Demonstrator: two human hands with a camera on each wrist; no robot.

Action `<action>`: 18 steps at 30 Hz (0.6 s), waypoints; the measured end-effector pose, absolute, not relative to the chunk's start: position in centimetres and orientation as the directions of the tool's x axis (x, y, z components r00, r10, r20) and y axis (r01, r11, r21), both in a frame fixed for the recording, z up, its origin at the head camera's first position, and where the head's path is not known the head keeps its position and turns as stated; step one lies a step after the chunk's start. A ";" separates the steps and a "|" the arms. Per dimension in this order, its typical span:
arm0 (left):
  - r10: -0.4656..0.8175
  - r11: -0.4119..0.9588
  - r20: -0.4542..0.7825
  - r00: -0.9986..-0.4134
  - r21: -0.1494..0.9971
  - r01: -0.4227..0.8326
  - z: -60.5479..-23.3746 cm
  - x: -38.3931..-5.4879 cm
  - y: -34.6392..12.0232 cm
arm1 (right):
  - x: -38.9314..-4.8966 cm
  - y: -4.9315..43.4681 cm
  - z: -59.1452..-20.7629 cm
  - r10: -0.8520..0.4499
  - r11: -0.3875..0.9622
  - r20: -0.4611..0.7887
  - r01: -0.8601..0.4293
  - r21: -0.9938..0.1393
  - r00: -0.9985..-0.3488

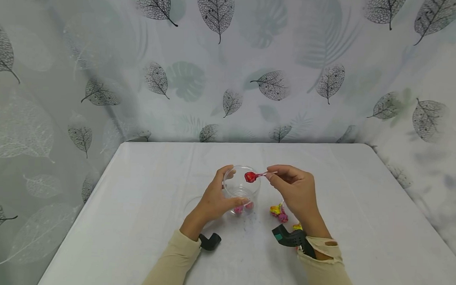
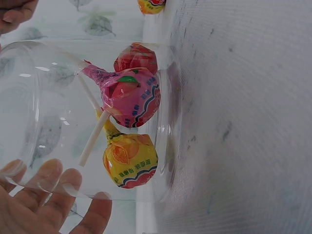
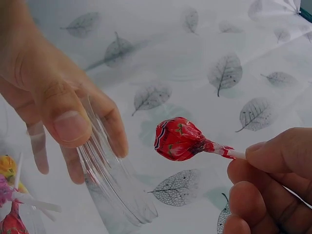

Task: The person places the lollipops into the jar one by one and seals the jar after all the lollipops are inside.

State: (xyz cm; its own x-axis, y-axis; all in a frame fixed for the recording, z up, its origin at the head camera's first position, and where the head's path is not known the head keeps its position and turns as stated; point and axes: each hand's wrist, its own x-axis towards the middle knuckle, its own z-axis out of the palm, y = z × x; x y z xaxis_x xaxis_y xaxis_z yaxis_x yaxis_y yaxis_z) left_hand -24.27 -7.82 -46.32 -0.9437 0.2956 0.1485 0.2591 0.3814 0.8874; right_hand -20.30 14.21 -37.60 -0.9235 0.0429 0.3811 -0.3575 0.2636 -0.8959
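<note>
My left hand (image 1: 215, 200) grips a clear plastic jar (image 1: 242, 185), thumb on the near side and fingers round the far side. Inside, low in the jar, lie a pink-wrapped lollipop (image 2: 131, 97), a yellow-wrapped lollipop (image 2: 130, 161) and a red one (image 2: 136, 57) partly behind the pink. With thumb and fingertips, my right hand (image 1: 297, 190) pinches the white stick of a red-wrapped lollipop (image 3: 179, 139). Its head points left and overlaps the jar's mouth in the head view.
On the white table (image 1: 155, 186), yellow and pink lollipops (image 1: 278, 212) lie beside the jar, with another yellow one (image 1: 297, 226) partly hidden by the right wrist. A clear round lid (image 1: 191, 204) is left of the jar. Leaf-patterned cloth (image 1: 234, 63) hangs behind the table.
</note>
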 end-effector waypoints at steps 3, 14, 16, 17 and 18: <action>0.298 0.380 0.152 -0.942 0.887 0.263 -46.4 -24.2 -7.8 | -19.8 13.6 -36.8 0.029 0.274 0.391 -0.369 -0.888 -0.920; 0.302 0.364 0.147 -0.942 0.895 0.257 -46.3 -24.3 -7.8 | -19.2 12.8 -36.1 0.004 0.311 0.385 -0.365 -0.877 -0.923; 0.301 0.366 0.147 -0.942 0.895 0.257 -46.2 -24.3 -7.8 | -19.2 12.8 -36.1 -0.007 0.316 0.383 -0.365 -0.876 -0.924; 0.300 0.366 0.146 -0.943 0.895 0.255 -46.2 -24.2 -7.8 | -19.2 12.8 -36.1 -0.013 0.320 0.382 -0.366 -0.874 -0.924; 0.300 0.365 0.144 -0.943 0.896 0.253 -46.2 -24.2 -7.8 | -19.2 12.7 -36.2 -0.020 0.321 0.379 -0.365 -0.874 -0.925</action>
State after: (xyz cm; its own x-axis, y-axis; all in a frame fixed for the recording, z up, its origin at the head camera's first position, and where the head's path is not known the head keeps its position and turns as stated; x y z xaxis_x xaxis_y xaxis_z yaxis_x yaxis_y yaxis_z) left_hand -24.21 -7.82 -46.18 -0.9431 0.2997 0.1442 0.2530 0.3652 0.8959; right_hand -19.21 12.72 -36.17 -0.9252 -0.0201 0.3789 -0.3648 0.3214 -0.8739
